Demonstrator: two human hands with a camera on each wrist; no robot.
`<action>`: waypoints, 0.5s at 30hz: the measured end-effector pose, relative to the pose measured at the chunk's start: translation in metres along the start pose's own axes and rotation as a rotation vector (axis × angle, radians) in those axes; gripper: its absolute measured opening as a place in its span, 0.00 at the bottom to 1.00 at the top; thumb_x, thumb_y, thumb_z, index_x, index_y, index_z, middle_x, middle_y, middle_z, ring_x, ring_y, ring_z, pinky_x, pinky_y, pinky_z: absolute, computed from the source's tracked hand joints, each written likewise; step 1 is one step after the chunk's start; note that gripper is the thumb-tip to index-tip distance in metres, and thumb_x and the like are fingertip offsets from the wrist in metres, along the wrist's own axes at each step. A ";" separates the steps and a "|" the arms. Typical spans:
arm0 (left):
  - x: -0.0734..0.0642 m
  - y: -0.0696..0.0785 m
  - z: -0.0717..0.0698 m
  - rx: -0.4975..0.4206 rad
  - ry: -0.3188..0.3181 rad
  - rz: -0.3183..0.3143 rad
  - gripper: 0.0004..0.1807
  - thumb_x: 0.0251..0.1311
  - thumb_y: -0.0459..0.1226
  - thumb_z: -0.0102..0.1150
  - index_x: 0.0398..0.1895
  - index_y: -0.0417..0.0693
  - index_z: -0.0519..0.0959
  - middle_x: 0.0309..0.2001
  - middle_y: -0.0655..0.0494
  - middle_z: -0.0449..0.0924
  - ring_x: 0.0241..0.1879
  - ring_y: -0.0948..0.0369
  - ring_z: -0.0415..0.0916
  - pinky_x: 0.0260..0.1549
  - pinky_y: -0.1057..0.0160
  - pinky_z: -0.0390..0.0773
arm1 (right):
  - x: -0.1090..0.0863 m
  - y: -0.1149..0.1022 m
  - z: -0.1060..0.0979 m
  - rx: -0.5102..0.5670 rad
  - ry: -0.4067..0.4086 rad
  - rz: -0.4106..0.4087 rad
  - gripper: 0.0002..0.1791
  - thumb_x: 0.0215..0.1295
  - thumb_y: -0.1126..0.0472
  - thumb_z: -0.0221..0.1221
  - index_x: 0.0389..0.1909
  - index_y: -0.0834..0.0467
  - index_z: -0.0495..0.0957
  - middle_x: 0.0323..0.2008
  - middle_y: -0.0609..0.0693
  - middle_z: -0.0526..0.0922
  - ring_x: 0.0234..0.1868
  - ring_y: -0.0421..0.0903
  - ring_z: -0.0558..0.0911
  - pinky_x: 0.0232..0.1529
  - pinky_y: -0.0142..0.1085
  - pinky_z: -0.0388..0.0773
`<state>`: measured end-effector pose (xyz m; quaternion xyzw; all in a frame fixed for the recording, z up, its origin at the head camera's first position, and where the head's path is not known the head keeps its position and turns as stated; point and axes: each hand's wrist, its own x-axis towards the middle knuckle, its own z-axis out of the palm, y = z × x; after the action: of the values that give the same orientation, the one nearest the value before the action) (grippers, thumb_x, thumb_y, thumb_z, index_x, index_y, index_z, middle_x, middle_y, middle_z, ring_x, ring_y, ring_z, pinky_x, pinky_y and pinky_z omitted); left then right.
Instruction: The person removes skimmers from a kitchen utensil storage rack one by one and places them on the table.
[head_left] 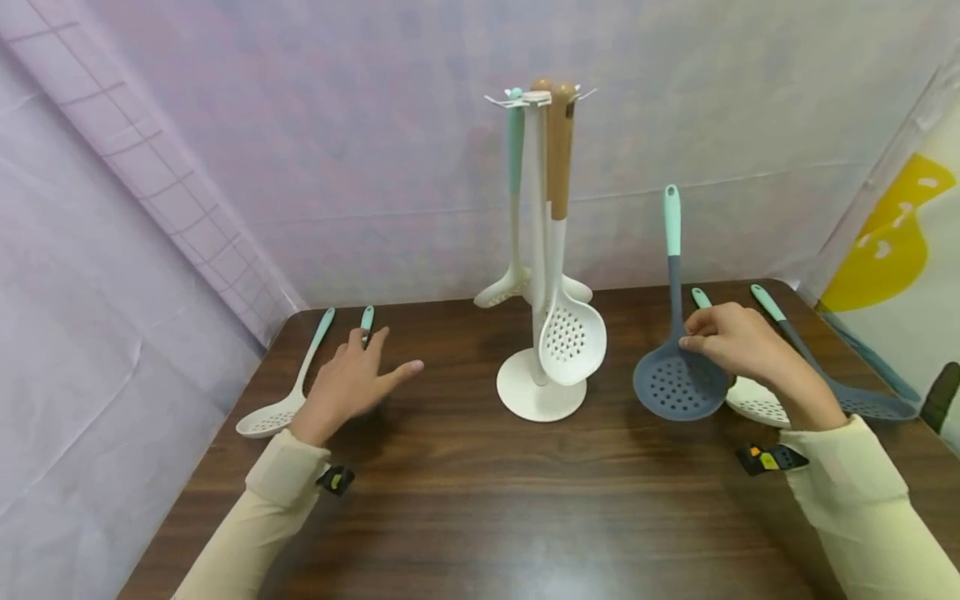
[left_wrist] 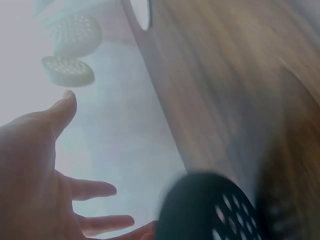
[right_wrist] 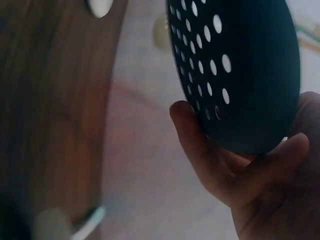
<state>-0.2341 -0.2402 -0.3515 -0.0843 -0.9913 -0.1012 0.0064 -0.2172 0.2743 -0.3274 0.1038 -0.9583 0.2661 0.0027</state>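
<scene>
My right hand (head_left: 738, 337) pinches a dark grey skimmer (head_left: 678, 387) where its neck meets the perforated bowl. The skimmer is held upright, mint handle on top; in the right wrist view its bowl (right_wrist: 255, 75) rises above the thumb and fingers. On the left, my left hand (head_left: 345, 387) has its fingers spread over a utensil whose mint handle (head_left: 367, 318) pokes out behind them. The left wrist view shows a dark perforated bowl (left_wrist: 205, 210) beside those fingertips; whether they touch cannot be told. A white slotted spoon (head_left: 273, 417) lies to the left of this hand.
A white rack (head_left: 534, 404) stands mid-table, hung with a wooden-handled white skimmer (head_left: 573, 346) and a mint-handled utensil (head_left: 515, 158), plus another partly hidden one. Beneath and beyond my right arm lie a white skimmer (head_left: 757, 404) and a grey slotted utensil (head_left: 873, 402). Cloth walls border the table.
</scene>
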 end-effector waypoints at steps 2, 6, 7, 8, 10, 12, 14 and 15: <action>0.003 0.008 0.002 -0.008 0.011 0.010 0.60 0.62 0.79 0.37 0.83 0.46 0.52 0.77 0.28 0.53 0.67 0.29 0.67 0.51 0.30 0.76 | 0.004 0.010 0.002 -0.004 -0.071 0.024 0.14 0.71 0.59 0.62 0.46 0.68 0.83 0.41 0.65 0.87 0.30 0.52 0.81 0.26 0.42 0.77; 0.009 0.024 0.004 -0.036 0.032 0.036 0.59 0.62 0.79 0.38 0.83 0.47 0.52 0.76 0.31 0.56 0.66 0.32 0.69 0.51 0.31 0.78 | 0.009 0.025 0.007 -0.005 -0.176 0.037 0.11 0.69 0.59 0.63 0.39 0.65 0.84 0.34 0.55 0.85 0.31 0.46 0.76 0.29 0.38 0.72; 0.010 0.028 0.005 -0.045 0.035 0.042 0.59 0.62 0.79 0.38 0.83 0.47 0.53 0.76 0.32 0.57 0.66 0.33 0.69 0.51 0.32 0.78 | 0.010 0.028 0.008 -0.002 -0.193 0.038 0.11 0.69 0.59 0.63 0.38 0.65 0.84 0.33 0.54 0.85 0.31 0.46 0.75 0.30 0.38 0.71; 0.011 0.031 0.005 -0.053 0.035 0.048 0.59 0.62 0.79 0.38 0.83 0.48 0.53 0.76 0.33 0.57 0.66 0.34 0.69 0.51 0.32 0.78 | 0.011 0.031 0.009 0.001 -0.204 0.040 0.10 0.69 0.60 0.63 0.38 0.65 0.84 0.33 0.54 0.84 0.32 0.46 0.74 0.31 0.38 0.70; 0.014 0.038 0.007 -0.063 0.030 0.064 0.59 0.62 0.79 0.38 0.83 0.49 0.53 0.76 0.33 0.57 0.67 0.34 0.69 0.51 0.32 0.78 | 0.012 0.035 0.011 0.002 -0.220 0.042 0.11 0.69 0.61 0.62 0.38 0.67 0.84 0.34 0.55 0.84 0.32 0.47 0.74 0.32 0.38 0.70; 0.016 0.045 0.008 -0.070 0.024 0.076 0.58 0.61 0.79 0.38 0.83 0.50 0.53 0.77 0.34 0.56 0.67 0.34 0.69 0.52 0.33 0.78 | 0.014 0.038 0.013 -0.013 -0.222 0.047 0.11 0.68 0.62 0.62 0.39 0.68 0.85 0.36 0.57 0.85 0.33 0.48 0.76 0.32 0.38 0.71; 0.019 0.051 0.008 -0.072 0.023 0.087 0.58 0.62 0.79 0.38 0.83 0.51 0.54 0.76 0.34 0.57 0.67 0.35 0.69 0.51 0.35 0.79 | 0.015 0.041 0.015 -0.039 -0.214 0.052 0.13 0.68 0.62 0.62 0.41 0.70 0.85 0.39 0.62 0.87 0.36 0.51 0.80 0.34 0.40 0.75; 0.021 0.054 0.008 -0.072 0.025 0.094 0.57 0.62 0.79 0.39 0.83 0.51 0.54 0.76 0.35 0.58 0.67 0.35 0.69 0.51 0.35 0.79 | 0.016 0.042 0.016 -0.052 -0.210 0.055 0.14 0.67 0.62 0.62 0.42 0.70 0.85 0.41 0.64 0.87 0.37 0.53 0.81 0.34 0.41 0.77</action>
<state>-0.2461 -0.1832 -0.3481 -0.1298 -0.9818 -0.1372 0.0204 -0.2402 0.2985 -0.3613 0.1044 -0.9625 0.2286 -0.1022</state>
